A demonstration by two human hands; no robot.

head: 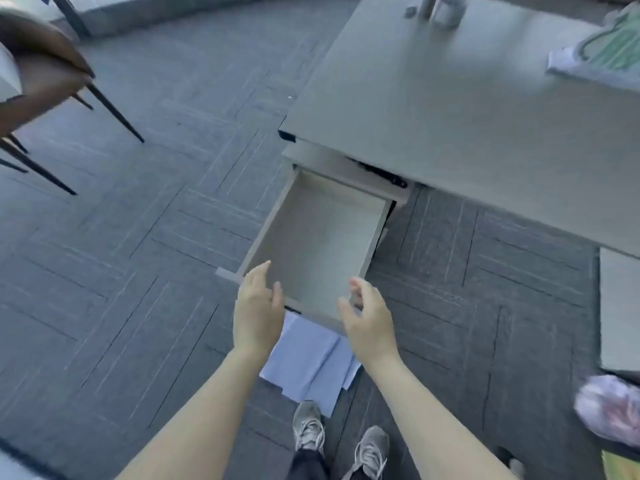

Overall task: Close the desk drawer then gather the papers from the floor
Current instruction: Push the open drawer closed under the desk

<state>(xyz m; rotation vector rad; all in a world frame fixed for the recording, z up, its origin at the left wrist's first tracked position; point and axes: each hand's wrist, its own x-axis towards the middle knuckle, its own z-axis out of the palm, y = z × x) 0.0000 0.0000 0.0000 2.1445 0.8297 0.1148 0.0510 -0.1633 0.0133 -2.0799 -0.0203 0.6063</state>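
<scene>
The desk drawer (318, 237) is pulled far out from under the grey desk (450, 109), and its pale inside holds nothing. My left hand (258, 310) hovers at the drawer's near left corner, fingers spread, holding nothing. My right hand (369, 320) is at the near right corner, fingers apart and curled, also holding nothing. I cannot tell if either hand touches the front panel. Several white papers (308, 362) lie overlapping on the carpet just below the drawer front, between my forearms and partly hidden by them.
A brown chair (41, 74) with thin black legs stands at the far left. On the desk sit a green-and-white bag (613, 53) and blurred containers (443, 8). A crumpled plastic bag (609, 407) and a grey panel (620, 313) lie at right. My shoes (308, 427) stand near the papers.
</scene>
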